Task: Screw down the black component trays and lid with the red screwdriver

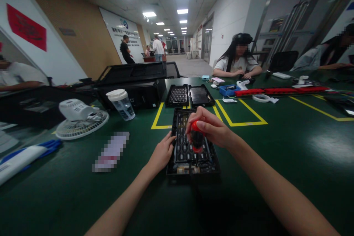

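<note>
A black tray-like case (pixel 186 151) with rows of dark compartments lies on the green table in front of me. My right hand (pixel 211 127) is closed round the red and black handle of a tool (pixel 197 138), probably a screwdriver, held upright above the case's lower part. Its tip is hard to make out near the case's near end. At the case's left edge rests my left hand (pixel 163 151), its fingers lying on the rim; whether they pinch anything is unclear. A tan and metallic part (pixel 188 170) shows inside the near end.
Two open black cases (pixel 177 95) stand beyond. On the left are a lidded cup (pixel 121 105), a white fan (pixel 83 118) and a phone-like item (pixel 111 152). A blue box (pixel 229 89) and a tape roll (pixel 261 98) lie right. People sit around the table.
</note>
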Motion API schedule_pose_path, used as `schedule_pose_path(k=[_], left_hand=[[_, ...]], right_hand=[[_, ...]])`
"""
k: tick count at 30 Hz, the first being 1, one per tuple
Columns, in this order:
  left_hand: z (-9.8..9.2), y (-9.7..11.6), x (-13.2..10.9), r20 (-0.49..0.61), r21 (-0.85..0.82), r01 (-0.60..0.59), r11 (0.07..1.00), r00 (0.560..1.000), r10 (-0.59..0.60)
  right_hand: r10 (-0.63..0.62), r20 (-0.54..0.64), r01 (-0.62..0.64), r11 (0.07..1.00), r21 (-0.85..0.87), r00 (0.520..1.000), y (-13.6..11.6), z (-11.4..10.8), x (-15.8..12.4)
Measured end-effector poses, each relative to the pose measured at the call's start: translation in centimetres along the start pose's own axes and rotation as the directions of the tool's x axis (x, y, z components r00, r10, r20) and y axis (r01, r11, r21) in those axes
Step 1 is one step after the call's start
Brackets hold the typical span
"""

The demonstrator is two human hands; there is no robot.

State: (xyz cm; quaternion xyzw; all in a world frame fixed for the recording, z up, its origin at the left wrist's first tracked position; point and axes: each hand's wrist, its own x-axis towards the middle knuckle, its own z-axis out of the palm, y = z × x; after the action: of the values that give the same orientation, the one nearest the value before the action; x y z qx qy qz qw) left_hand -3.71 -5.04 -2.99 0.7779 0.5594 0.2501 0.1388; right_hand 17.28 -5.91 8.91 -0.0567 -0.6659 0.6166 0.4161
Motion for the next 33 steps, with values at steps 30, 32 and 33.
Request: schedule_pose_path(k=[30, 32, 33], left_hand=[[0.3, -0.2, 0.0, 0.002, 0.041, 0.014, 0.999, 1.0, -0.015], [0.3, -0.2, 0.0, 0.005, 0.045, 0.012, 0.999, 1.0, -0.013], [0.3, -0.2, 0.0, 0.006, 0.048, 0.012, 0.999, 1.0, -0.013]], right_hand=[[-0.1, -0.094, 0.049, 0.9, -0.434, 0.991, -1.3, 0.7, -0.2], [-0.106, -0.108, 0.042, 0.878, -0.476, 0.988, -1.4, 0.7, -0.3], [-0.112, -0.114, 0.041, 0.867, -0.497, 0.987, -1.4, 0.7, -0.3]])
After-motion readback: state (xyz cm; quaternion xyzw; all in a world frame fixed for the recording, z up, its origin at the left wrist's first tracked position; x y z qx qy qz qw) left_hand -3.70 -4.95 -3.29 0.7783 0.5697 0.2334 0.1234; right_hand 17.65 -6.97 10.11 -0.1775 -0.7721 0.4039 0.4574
